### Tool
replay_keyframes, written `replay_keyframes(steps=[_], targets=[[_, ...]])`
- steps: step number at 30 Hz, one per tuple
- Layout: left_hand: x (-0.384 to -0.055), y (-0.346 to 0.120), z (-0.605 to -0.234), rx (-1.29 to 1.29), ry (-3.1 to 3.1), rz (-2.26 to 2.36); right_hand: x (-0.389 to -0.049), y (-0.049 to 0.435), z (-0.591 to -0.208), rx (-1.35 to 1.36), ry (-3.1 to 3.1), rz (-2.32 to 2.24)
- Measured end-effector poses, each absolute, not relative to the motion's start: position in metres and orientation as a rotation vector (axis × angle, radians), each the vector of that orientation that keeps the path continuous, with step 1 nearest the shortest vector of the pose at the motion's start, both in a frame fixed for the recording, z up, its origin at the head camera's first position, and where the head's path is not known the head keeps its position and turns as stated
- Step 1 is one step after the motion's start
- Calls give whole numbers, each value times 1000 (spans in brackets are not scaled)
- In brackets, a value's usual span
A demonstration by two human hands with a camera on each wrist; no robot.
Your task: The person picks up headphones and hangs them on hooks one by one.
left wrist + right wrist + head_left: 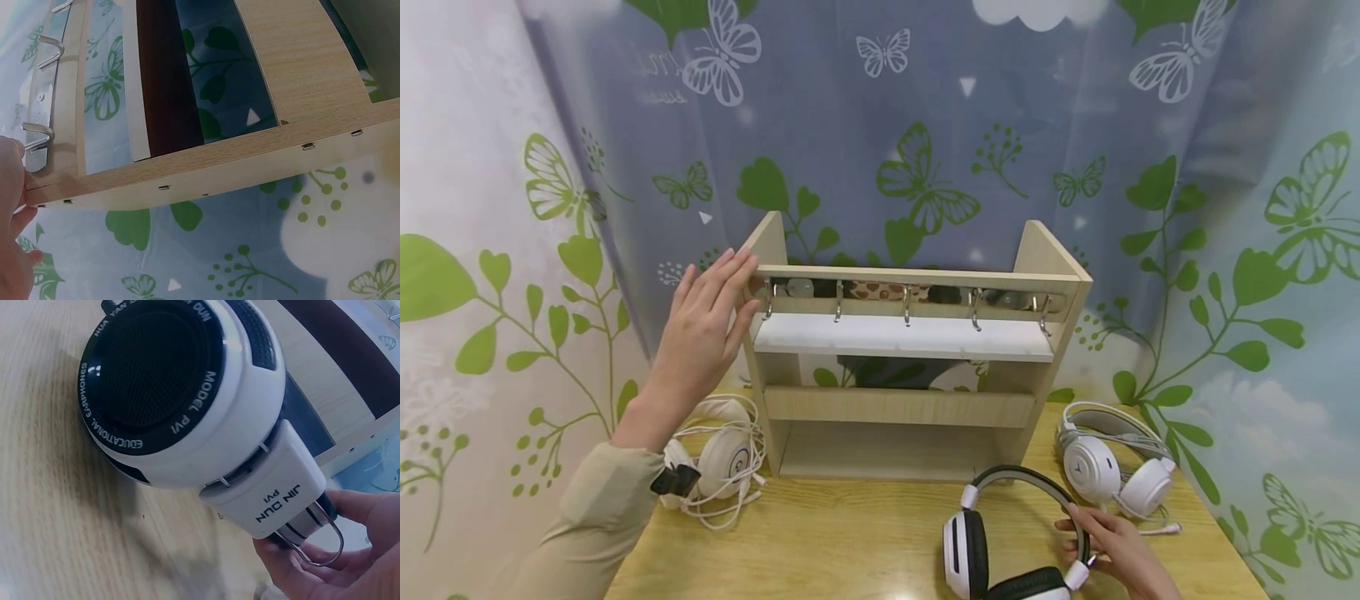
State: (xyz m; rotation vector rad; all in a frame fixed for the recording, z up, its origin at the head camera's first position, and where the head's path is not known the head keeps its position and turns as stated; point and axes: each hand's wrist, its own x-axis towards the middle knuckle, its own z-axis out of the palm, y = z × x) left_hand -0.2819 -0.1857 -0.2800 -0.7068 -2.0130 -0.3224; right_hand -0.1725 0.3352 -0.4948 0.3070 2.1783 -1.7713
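My left hand [707, 321] lies with fairly straight fingers against the upper left corner of a wooden rack [902, 406], its thumb near the front edge. Metal hooks [907, 305] line the rack's top rail; the left wrist view shows that hand [15, 219] at the side panel. My right hand [1116, 546] grips one side of the headband of black-and-white headphones [957, 554], low in front of the rack. In the right wrist view, fingers and thumb pinch the band just past the slider of the white earcup [250, 419].
White headphones with a bundled cable [726, 458] lie on the wooden table [842, 533] left of the rack. Another white pair [1093, 467] lies to its right. A patterned curtain [850, 125] hangs close behind and along both sides.
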Motion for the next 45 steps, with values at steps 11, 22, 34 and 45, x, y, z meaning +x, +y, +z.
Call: replay_keyframes(steps=[11, 22, 34, 45], targets=[[-284, -188, -283, -703, -2022, -301, -168, 334, -482, 204, 2208, -1738], [-284, -186, -282, -707, -2018, -336, -167, 319, -466, 267, 2280, -1779], [-284, -187, -282, -700, -2015, -341, -170, 300, -453, 342, 2492, -1780], [-282, -185, -281, -700, -2003, -393, -174, 295, -445, 222, 2684, -1766]])
